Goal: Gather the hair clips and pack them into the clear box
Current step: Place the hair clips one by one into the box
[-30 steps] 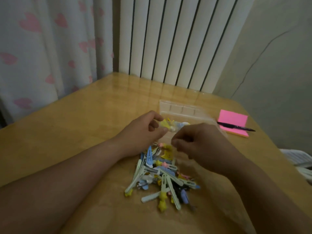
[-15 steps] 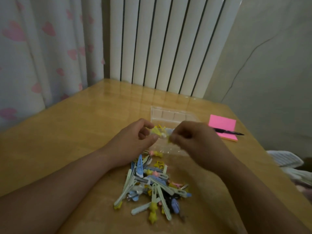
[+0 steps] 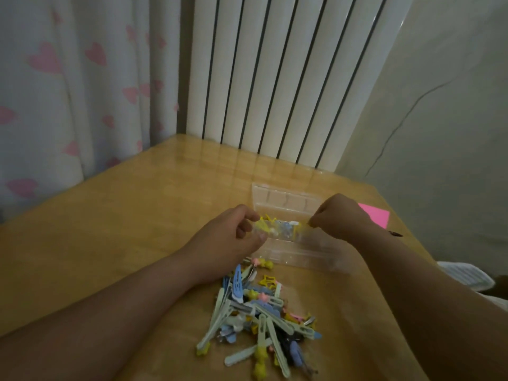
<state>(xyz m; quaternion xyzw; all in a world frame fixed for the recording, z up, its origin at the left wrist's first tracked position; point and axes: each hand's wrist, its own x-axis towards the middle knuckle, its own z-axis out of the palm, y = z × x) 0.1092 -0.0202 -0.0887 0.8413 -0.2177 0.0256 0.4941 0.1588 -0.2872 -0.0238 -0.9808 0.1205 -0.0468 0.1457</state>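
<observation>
A loose pile of hair clips [image 3: 255, 320], pale green, blue, yellow and pink, lies on the wooden table [image 3: 115, 232] in front of me. Behind it stands the clear box [image 3: 286, 200], its lid up at the back. Just above the box my left hand [image 3: 231, 232] and my right hand [image 3: 343, 215] each pinch one end of a small clear packet of clips [image 3: 280, 229]. Yellow star clips and a blue clip show inside the packet. The box's near wall [image 3: 308, 259] looks blurred behind the packet.
A pink sticky-note pad [image 3: 378, 215] and a black pen [image 3: 395, 234] lie right of the box, partly behind my right wrist. A white radiator [image 3: 275, 78] and a heart-print curtain [image 3: 68, 92] stand behind the table. White cloth [image 3: 464, 273] lies past the right edge.
My hands have moved apart, the right one going right, so the clear packet now stretches between them. The view has tilted up a little.
</observation>
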